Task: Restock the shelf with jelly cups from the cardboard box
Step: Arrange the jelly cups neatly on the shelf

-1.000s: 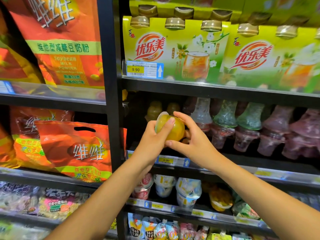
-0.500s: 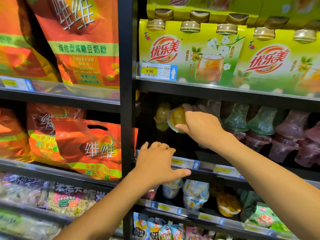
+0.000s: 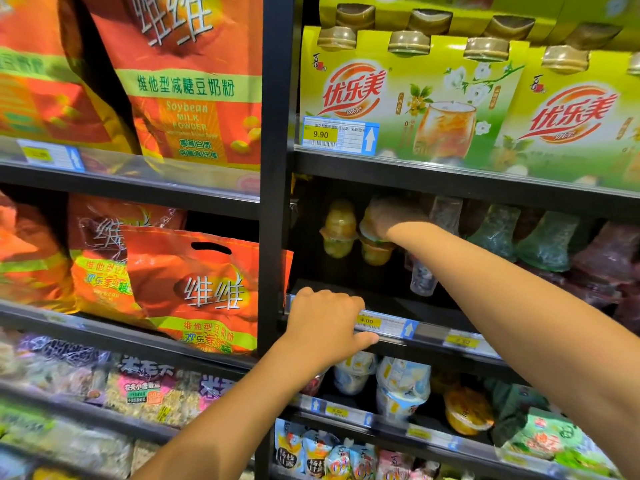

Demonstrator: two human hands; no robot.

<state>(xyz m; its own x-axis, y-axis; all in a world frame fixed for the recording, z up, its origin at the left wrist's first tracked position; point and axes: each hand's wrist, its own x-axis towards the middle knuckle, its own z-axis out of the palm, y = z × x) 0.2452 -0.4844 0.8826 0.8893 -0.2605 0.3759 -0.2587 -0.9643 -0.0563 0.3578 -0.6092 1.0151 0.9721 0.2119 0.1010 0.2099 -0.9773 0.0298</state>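
My right hand (image 3: pixel 391 218) reaches deep into the dark middle shelf (image 3: pixel 388 299) and grips a yellow jelly cup (image 3: pixel 371 227) turned upside down on top of another yellow cup (image 3: pixel 375 252). Just left of it stands a similar stack of yellow jelly cups (image 3: pixel 339 230). My left hand (image 3: pixel 323 323) rests on the shelf's front edge, fingers curled over the rail beside the 4.00 price tag (image 3: pixel 367 321). The cardboard box is out of view.
Clear, green and purple jelly cups (image 3: pixel 547 244) fill the row to the right. Green drink packs (image 3: pixel 408 98) stand on the shelf above, orange soybean powder bags (image 3: pixel 194 282) in the left bay. A black upright post (image 3: pixel 275 202) divides the bays. More cups sit below (image 3: pixel 401 386).
My right hand has pushed the yellow cup farther back onto the stack. My left hand has moved from just below the shelf edge up onto the rail.
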